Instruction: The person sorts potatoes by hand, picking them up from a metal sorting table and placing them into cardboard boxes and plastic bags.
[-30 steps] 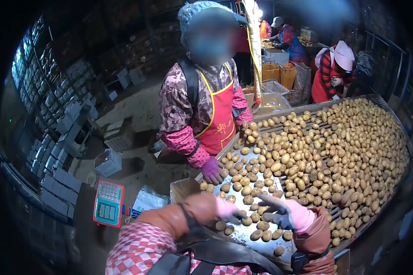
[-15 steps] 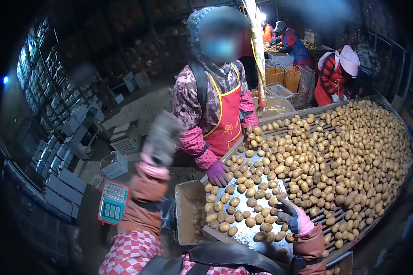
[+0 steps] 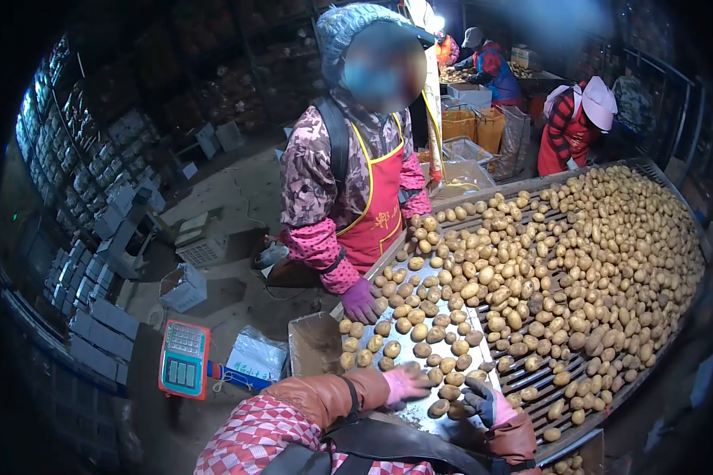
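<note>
My left hand (image 3: pixel 409 383), in a pink-cuffed glove, is stretched over the near part of the metal tray (image 3: pixel 404 350), beside loose potatoes (image 3: pixel 421 350). It is blurred, but its fingers look extended and nothing shows in its grip. To its right, my right hand (image 3: pixel 481 400) wears a dark grey glove with a pink cuff. Its fingers are apart, close to several potatoes (image 3: pixel 449 391) at the tray's right edge. More potatoes (image 3: pixel 610 237) cover the slatted rack (image 3: pixel 523 381) that adjoins the tray.
Across the tray's left side stands a co-worker in a red apron (image 3: pixel 376 214), a purple-gloved hand (image 3: pixel 362 301) at its edge. A cardboard box (image 3: pixel 315 345) adjoins the tray. Farther left are a scale (image 3: pixel 184 360) and a plastic-covered box (image 3: pixel 256 356). Other people work behind.
My left hand has come down from its raised position at the left to the tray. My right hand stays near the tray's right edge; fewer potatoes lie on the near part.
</note>
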`<action>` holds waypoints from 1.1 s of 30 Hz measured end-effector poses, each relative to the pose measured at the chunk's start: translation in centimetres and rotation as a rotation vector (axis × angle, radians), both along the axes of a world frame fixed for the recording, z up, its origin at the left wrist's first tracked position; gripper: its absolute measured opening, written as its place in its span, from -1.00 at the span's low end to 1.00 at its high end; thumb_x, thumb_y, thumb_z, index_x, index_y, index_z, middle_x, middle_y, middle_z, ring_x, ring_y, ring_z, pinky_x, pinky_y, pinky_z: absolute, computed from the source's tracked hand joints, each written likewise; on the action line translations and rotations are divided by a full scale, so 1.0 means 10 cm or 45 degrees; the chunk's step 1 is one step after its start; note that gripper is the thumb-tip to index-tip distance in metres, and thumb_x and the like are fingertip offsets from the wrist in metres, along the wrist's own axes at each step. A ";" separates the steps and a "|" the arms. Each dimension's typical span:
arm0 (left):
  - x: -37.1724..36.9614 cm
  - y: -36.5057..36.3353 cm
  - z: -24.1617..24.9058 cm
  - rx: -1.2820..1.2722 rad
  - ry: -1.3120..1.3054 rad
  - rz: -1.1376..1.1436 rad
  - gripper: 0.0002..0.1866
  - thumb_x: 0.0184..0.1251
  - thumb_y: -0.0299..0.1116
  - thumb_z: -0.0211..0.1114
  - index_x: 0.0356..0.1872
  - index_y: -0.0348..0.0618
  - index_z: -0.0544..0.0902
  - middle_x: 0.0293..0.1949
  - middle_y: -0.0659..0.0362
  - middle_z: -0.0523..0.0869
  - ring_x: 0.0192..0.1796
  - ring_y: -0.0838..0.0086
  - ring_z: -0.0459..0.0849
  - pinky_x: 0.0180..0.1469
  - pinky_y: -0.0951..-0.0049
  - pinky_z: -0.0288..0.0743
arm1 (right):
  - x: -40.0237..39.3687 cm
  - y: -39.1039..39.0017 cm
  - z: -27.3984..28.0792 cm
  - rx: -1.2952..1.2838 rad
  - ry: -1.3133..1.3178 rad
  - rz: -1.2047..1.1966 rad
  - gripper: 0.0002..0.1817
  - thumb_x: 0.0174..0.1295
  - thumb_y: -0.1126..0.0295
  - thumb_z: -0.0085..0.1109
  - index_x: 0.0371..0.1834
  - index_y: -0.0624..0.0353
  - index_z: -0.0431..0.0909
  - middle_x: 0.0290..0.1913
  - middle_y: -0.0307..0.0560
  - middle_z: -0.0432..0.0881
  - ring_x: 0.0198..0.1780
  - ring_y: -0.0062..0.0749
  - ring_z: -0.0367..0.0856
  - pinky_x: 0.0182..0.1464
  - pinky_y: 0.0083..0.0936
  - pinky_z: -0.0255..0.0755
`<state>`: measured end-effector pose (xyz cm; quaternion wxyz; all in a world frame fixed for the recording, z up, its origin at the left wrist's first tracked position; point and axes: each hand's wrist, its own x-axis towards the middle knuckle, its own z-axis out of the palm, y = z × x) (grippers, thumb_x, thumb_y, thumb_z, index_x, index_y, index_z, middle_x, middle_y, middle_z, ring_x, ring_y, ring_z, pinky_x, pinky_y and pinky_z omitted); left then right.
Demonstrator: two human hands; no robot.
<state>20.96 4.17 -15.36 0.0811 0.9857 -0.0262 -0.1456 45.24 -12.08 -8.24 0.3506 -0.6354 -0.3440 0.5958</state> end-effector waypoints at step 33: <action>-0.30 0.43 -0.29 -0.021 0.006 1.078 -0.47 0.13 -0.07 0.31 0.20 0.23 0.55 0.29 0.09 0.44 0.31 -0.01 0.39 0.29 -0.19 0.28 | 0.01 -0.57 -0.50 0.253 -0.994 -0.029 -0.40 0.15 0.51 0.20 0.33 0.23 0.35 -0.03 0.22 0.62 -0.03 0.03 0.63 0.03 -0.30 0.52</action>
